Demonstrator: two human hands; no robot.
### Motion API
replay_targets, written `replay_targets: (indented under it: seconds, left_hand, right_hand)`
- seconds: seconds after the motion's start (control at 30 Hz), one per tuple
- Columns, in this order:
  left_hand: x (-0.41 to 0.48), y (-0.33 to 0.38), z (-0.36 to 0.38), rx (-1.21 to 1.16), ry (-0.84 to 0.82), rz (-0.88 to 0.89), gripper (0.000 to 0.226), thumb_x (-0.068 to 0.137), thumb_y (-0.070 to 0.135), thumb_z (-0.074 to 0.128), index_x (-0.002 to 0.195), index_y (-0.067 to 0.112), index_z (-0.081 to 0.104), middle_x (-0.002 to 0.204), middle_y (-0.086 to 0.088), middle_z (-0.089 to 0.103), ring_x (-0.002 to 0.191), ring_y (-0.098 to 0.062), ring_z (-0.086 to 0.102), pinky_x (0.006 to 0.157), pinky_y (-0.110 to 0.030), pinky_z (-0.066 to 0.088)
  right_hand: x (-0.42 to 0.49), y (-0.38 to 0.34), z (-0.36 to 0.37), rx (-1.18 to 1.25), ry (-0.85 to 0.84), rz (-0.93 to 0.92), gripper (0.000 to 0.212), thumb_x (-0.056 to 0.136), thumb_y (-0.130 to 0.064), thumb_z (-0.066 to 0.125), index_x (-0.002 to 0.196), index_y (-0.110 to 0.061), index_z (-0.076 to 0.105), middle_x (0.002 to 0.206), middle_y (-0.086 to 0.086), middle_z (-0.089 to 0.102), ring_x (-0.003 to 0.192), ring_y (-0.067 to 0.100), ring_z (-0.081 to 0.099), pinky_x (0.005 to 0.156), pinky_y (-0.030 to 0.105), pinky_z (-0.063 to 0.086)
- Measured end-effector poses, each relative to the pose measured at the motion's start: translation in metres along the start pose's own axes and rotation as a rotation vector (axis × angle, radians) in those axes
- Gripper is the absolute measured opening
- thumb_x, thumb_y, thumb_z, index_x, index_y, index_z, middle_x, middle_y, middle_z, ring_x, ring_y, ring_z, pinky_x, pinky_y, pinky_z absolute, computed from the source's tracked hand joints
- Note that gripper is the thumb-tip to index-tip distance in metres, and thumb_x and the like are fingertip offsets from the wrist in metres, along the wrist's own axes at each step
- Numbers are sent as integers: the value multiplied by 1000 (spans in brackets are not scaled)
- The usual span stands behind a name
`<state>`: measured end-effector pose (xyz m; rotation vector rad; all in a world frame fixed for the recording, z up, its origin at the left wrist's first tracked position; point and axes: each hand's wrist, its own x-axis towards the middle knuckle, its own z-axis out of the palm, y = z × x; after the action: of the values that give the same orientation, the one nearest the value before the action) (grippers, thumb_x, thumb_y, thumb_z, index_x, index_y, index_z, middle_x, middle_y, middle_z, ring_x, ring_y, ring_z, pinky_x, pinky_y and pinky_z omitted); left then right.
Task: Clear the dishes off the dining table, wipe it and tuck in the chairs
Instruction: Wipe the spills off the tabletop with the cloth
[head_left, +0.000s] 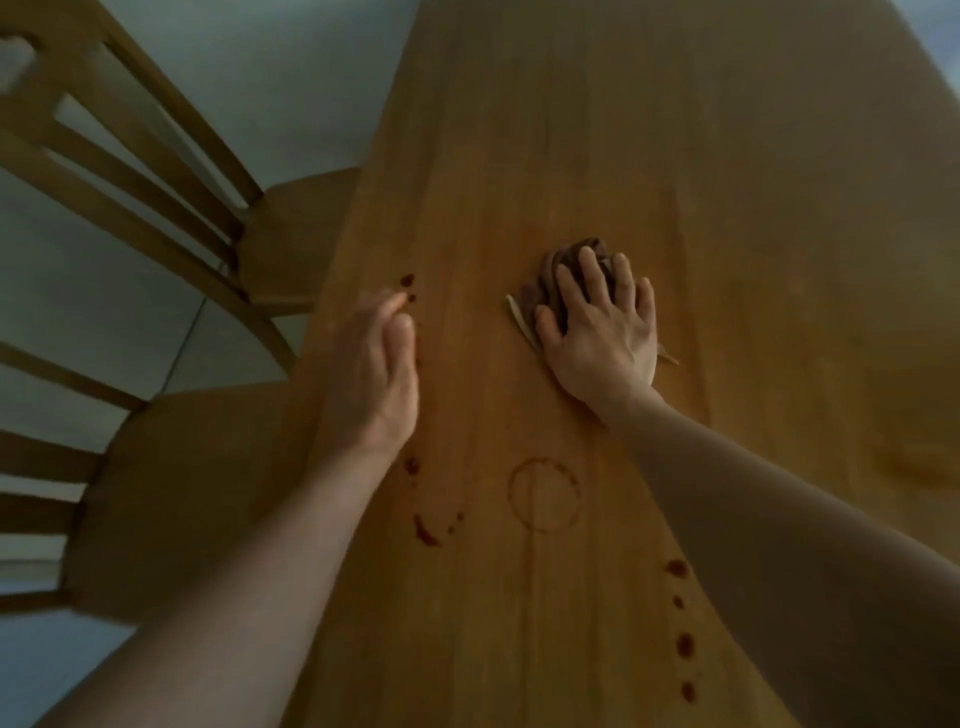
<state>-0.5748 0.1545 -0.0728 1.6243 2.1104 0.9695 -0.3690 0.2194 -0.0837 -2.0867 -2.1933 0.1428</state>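
Because wiping needs downward pressure, the right hand (602, 332) lies flat on the one brown cloth (576, 254), fingers spread apart and pressing it onto the dining table (571, 130). The left hand (382, 374) sits edge-on near the left table edge, fingers straight and together, holding nothing, probably as a brace; contact with the wood cannot be confirmed. Unwiped marks: one ring stain (544, 493), four dark spots (684, 644) in a row beside the right forearm, further drops near the left wrist. Chairs: two, the far chair (291, 244) and near chair (171, 483), seats partly out. Dishes visible: none
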Motion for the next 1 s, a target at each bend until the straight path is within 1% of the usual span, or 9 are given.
replay_targets:
  seconds: [0.07,0.13,0.23,0.3,0.47,0.6,0.7,0.83,1.0]
  left_hand:
    - [0,-28,-16,114,90,-83,51,104,42,21,141,19,48,151,-2,42,141,-21,33,118,-48,22]
    - [-3,-45,-19,145,54,-181,48,105,38,24,143,17,46,154,-2,38,143,-21,30,119,-45,21]
    - [-7,-50,-16,138,36,-181,51,104,43,24,143,19,46,156,1,36,144,-19,28,119,-40,21]
    - [-8,-49,-17,91,47,-193,56,103,48,20,144,20,45,156,3,35,145,-17,27,119,-39,19]
    - [-6,-46,-16,124,47,-180,83,91,70,1,146,23,41,157,3,34,146,-15,24,120,-41,19]
    - [-7,-43,-17,141,52,-163,87,90,72,-2,148,22,38,157,1,34,145,-15,26,119,-42,24]
    - [-8,-39,-19,116,67,-161,90,88,74,-3,149,21,35,156,0,35,144,-16,29,118,-42,26]
    - [-8,-39,-21,51,80,-168,91,86,77,1,152,21,28,156,0,35,143,-16,32,116,-43,30]
    - [-8,-42,-19,-37,113,-186,81,89,71,14,153,21,22,156,-2,33,140,-19,36,112,-40,34]
  right_hand:
    - [3,-8,0,8,1,2,63,96,-58,17,153,-32,28,164,-5,14,151,25,0,121,48,1]
    - [-4,-15,-1,13,-10,-63,62,97,-57,17,153,-34,27,164,-8,14,152,23,-2,122,46,0]
    - [-14,-11,-3,5,-37,-217,57,99,-57,19,152,-37,28,163,-13,17,152,18,-1,123,43,1]
    - [-4,-4,-3,16,-37,-269,53,101,-53,22,150,-38,33,161,-14,22,152,16,4,123,41,4]
    - [56,-12,3,65,51,-187,49,102,-44,26,147,-33,43,158,-11,31,150,19,16,121,43,12]
    - [94,-57,11,103,42,-201,50,103,-44,21,146,-33,42,159,-11,30,150,19,13,122,43,9]
    - [106,-98,16,121,2,-301,50,103,-45,19,146,-35,42,159,-13,29,151,17,11,122,42,7]
    - [91,-139,20,123,-63,-506,49,102,-46,20,145,-38,42,158,-17,30,151,15,10,121,41,6]
    - [34,-134,17,97,-116,-739,49,100,-53,27,146,-41,40,157,-18,32,151,16,11,120,43,7]
